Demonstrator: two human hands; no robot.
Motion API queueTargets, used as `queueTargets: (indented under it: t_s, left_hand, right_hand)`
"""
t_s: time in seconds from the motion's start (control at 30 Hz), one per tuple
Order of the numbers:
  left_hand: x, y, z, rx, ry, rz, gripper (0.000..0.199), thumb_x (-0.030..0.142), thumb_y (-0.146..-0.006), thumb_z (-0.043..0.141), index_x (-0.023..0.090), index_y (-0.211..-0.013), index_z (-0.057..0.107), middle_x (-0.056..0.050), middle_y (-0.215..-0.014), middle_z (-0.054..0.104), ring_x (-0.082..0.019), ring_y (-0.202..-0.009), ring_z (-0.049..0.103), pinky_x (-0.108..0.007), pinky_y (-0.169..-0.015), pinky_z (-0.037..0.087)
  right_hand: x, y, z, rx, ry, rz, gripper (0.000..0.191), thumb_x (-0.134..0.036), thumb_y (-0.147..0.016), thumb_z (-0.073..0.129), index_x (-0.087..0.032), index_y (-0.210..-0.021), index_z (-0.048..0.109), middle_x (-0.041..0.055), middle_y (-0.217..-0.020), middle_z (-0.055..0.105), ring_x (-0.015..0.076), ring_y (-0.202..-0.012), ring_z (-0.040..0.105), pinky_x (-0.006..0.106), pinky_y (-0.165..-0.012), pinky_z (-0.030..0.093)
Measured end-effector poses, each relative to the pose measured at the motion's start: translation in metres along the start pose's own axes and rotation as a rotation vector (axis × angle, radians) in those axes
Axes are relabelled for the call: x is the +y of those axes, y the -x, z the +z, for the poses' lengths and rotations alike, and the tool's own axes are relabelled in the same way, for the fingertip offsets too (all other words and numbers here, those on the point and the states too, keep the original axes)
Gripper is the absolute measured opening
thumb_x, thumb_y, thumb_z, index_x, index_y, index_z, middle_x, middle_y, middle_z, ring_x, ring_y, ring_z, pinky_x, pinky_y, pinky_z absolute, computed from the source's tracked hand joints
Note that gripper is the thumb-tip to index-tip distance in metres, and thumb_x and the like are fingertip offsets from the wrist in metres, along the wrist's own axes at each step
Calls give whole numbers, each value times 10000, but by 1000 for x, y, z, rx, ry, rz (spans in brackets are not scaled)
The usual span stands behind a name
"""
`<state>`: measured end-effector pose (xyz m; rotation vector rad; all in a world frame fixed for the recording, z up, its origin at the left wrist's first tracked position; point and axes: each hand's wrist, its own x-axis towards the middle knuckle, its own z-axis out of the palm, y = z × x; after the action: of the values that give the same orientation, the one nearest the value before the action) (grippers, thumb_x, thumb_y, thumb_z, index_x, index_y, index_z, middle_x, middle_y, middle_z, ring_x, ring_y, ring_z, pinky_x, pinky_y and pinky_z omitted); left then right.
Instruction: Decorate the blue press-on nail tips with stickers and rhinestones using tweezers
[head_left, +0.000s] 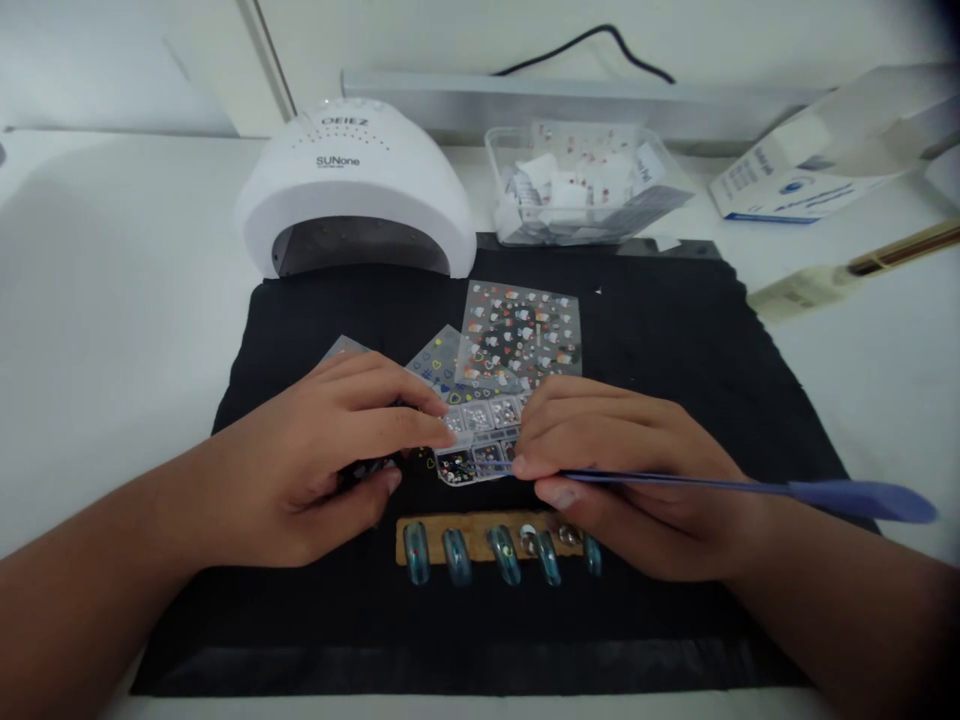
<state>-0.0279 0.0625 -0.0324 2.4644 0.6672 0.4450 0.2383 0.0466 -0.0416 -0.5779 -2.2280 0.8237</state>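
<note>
Blue tool (675, 482) in right hand (630, 470), tip at clear case (480, 440)

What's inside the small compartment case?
Small shiny decorations lie in the visible compartments of the clear case. The right hand covers its right end, so whatever is in there can't be seen.

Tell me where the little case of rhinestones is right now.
In the head view, the rhinestone case is near the center, between the left hand and right hand, just beyond the row of teal nails.
</note>
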Motion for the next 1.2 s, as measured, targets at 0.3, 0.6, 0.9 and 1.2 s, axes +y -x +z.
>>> queueTargets:
  t_s: [0.3, 0.6, 0.9, 1.2]
  left_hand:
    - [1, 0, 0, 13, -2, 0, 368, 64, -828, 529, 224, -1153, 593, -73, -1228, 617, -224, -1115, 573, -407, -992, 441]
    - [1, 1, -1, 7, 0, -4, 372, 56, -838, 523, 227, -1163, 581, -72, -1238, 607, -218, -1127, 562, -409, -1001, 431]
    - [-1, 1, 1, 7, 5, 6, 380, 54, -835, 527, 228, -1168, 585, -73, -1238, 608, -223, -1131, 561, -427, -1008, 421]
    - [0, 0, 0, 13, 13, 5, 380, 57, -835, 526, 229, -1169, 584, -70, -1231, 610, -220, -1126, 563, -420, -1005, 420]
  right_hand:
    - [1, -1, 1, 17, 3, -41, 81, -103, -870, 574, -91, -910, 643, 62, -807, 692, 140, -795, 628, 323, -794, 519]
    - [2, -1, 1, -7, 15, -31, 83, -109, -871, 575, -109, -926, 638, 52, -816, 692, 141, -804, 627, 328, -803, 520]
    - [1, 0, 1, 2, 17, -27, 88, -106, -886, 556, -123, -939, 624, 54, -821, 687, 143, -812, 631, 335, -816, 518]
    - [-1, 1, -1, -26, 26, -14, 91, -100, -888, 550, -136, -944, 612, 56, -824, 688, 149, -817, 624, 350, -832, 509]
